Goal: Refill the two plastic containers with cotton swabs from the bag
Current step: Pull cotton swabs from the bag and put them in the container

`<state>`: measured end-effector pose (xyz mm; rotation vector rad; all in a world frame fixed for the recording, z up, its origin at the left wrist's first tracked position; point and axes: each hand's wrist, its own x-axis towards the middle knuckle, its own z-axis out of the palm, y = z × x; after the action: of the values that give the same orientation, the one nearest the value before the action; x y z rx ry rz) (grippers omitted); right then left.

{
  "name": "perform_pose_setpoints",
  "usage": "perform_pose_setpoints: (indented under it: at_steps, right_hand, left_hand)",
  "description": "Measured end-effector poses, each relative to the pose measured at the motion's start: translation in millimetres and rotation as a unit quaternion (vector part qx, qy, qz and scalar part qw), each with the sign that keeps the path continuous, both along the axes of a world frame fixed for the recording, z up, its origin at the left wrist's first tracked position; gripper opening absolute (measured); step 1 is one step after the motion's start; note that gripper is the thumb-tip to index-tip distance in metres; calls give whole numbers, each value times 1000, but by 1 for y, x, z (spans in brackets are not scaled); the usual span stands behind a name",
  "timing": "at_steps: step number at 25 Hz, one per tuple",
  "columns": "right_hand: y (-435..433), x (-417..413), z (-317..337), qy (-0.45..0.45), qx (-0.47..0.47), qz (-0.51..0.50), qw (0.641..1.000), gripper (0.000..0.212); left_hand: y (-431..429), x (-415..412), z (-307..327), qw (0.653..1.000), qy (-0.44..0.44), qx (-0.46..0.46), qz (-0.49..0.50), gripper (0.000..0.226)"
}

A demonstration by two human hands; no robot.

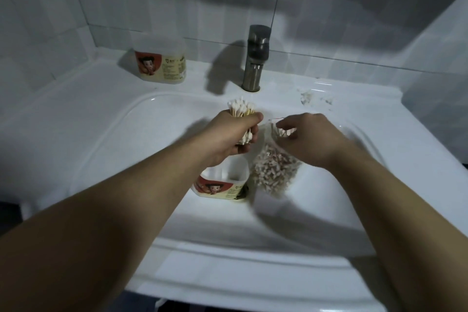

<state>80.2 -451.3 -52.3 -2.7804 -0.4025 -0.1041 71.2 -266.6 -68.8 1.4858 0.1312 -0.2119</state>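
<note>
My left fingers [254,119] clench the swabs [241,108], right fingers [285,123] pinch the bag [274,172]; I'd lower them upright into the container [217,187].

1. The left forearm [114,210] and right forearm [392,197], both bare, reach forward from the lower corners and converge toward the middle.
2. The left grip [235,134] is a fist, back of the hand up, wrapped round a bundle of cotton swabs [240,109].
3. The right grip [311,139] is palm down with its fingers curled leftward, pinching the top edge of the bag [276,172].
4. The two grips sit just beside each other, apart.
</note>
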Motion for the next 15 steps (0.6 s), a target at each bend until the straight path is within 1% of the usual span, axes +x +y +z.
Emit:
perform_pose_setpoints:
  at_steps: [2, 4, 5, 6, 8, 11, 15]
  right_hand:
    - [5, -6, 2, 39, -32, 37, 998, 34]
    - [9, -9, 4, 66, -40, 61, 995, 46]
    - [10, -9, 4, 72, -48, 69, 994, 47]
    - [12, -9, 2, 74, -61, 77, 992, 44]
    - [13, -6, -5, 65, -75, 89, 991, 28]
    - [14, -4, -6, 48, -43, 82, 995, 10]
    - [11, -4, 0, 59, 17, 55, 997, 5]
  left_hand:
    - [-2, -1, -1, 1000, -10, 23, -10, 11]
    - [-1, 0, -3, 999, -16, 38, -18, 12]
    - [-1, 0, -3, 999, -19, 45, -22, 12]
    - [-1, 0, -4, 998, -22, 51, -25, 12]
    - [-1, 1, -6, 997, -24, 62, -33, 12]
    - [-2, 0, -8, 996, -25, 75, -45, 9]
    - [-2, 1, -9, 993, -33, 99, -46, 14]
